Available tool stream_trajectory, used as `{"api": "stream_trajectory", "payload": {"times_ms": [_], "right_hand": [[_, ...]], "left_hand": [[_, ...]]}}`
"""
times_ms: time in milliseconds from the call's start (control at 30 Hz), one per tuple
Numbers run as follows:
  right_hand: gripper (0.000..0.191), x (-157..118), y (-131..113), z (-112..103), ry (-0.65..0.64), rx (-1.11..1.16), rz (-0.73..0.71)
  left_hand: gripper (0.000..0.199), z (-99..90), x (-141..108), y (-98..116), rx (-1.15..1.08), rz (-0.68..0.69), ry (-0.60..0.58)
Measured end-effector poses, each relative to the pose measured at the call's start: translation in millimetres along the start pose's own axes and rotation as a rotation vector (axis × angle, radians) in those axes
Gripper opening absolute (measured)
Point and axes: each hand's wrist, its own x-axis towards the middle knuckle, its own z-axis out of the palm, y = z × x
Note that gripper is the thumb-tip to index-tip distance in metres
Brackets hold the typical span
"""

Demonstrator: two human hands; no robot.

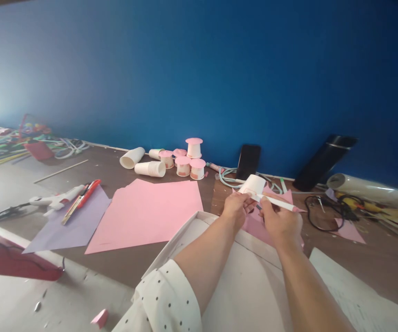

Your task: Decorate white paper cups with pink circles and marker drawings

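Note:
My left hand is closed on a small white paper cup, which is tilted with its base up. In my right hand is a white marker pen with a pink end, its tip end at the cup's side. Pink paper scraps lie beneath both hands. Further left stand several paper cups with pink paper discs on top, one stacked above the others. Beside them lie a nested stack of white cups and a larger cup on its side.
Pink sheets and a purple sheet lie left, with a red utility knife and a glue gun. A phone and a black bottle lean on the blue wall. A white box lid is under my forearms.

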Motion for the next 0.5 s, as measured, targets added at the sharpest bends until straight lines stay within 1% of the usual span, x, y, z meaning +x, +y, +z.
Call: {"api": "stream_trajectory", "payload": {"times_ms": [300,500], "right_hand": [[0.041,0.0,-1.0,-0.5,-0.006,-0.02,-0.03],[0.04,1.0,1.1,1.1,-0.015,-0.023,-0.023]], "left_hand": [[0.013,-0.8,0.4,-0.7,-0.003,0.009,-0.008],[0.013,-0.8,0.9,-0.8,-0.01,0.015,-0.012]]}}
